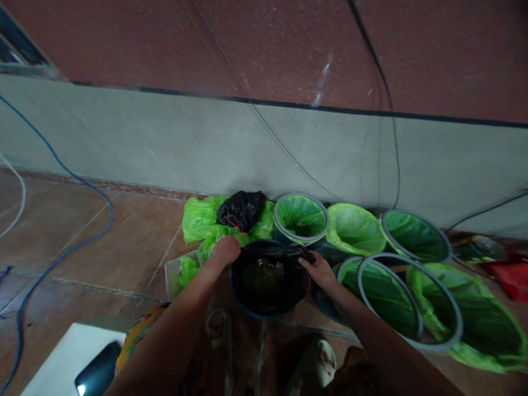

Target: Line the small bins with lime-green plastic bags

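A round bin (236, 291) stands on the floor before me, lined with a black bin bag (289, 294). Some crumpled, pale rubbish (270, 268) lies inside the bag. At the bin's left edge my left hand (226, 249) is closed at the bag's rim, its fingertips mostly hidden. My right hand (315, 268) pinches the bag's rim on the right, where a red drawstring (308, 281) shows. Behind the bin, a tied black bag (242, 210) with a red string rests on bright green bags (198, 220).
Bins with green liners stand to the right, including a grey-rimmed one (301, 217). A loose grey ring (451, 308) lies over the nearer bins. At left are a small white container (171, 280), a blue cable (61, 253) and a phone (97, 371) on a white surface.
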`<state>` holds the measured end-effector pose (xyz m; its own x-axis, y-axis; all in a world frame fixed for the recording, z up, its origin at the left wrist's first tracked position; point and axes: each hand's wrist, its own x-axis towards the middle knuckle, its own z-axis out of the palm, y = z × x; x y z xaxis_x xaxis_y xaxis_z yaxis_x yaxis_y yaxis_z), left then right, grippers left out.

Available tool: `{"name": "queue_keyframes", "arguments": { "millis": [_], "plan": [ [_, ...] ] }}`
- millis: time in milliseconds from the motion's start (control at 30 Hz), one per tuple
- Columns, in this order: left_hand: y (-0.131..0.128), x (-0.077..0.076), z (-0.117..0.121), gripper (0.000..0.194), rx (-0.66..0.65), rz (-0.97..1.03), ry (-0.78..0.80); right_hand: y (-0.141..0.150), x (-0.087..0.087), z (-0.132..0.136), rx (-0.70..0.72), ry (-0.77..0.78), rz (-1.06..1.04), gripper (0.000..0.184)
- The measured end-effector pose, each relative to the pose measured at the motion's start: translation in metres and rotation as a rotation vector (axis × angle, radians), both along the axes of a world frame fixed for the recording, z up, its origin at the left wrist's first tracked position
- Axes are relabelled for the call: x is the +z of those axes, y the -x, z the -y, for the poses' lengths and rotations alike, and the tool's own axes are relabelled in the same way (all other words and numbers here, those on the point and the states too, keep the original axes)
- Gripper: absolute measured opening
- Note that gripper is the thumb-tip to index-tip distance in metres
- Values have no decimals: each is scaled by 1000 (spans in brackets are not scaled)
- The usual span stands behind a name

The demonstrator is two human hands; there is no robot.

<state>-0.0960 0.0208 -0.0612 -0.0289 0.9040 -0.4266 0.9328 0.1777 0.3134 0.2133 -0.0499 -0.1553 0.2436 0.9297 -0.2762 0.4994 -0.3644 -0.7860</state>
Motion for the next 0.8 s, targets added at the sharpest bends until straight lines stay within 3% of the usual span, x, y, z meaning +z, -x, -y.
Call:
{"name": "queue_keyframes", "arguments": {
  "millis": [67,133,233,333,433,533,667,800],
  "plan": [
    [-5,7,4,25,-126,-89,20,-3,-2,13,12,88,2,53],
    [-8,12,8,27,-192,-137,33,-3,-2,24,44,164,-38,39],
    [-10,16,13,22,-239,-147,34,-1,5,34,124,338,-121,11],
    [-11,23,14,13,-204,-101,18,-2,21,32,179,431,-106,12],
    [-11,37,8,12,-126,96,-80,-8,42,22,236,346,3,14],
    [-9,53,1,17,-12,498,-197,-12,61,13,311,248,125,19],
    [-10,70,-1,29,158,996,-225,-6,81,9,388,83,273,23],
    [-19,81,6,33,97,1287,-186,14,102,9,337,-187,112,26]
  ]
}}
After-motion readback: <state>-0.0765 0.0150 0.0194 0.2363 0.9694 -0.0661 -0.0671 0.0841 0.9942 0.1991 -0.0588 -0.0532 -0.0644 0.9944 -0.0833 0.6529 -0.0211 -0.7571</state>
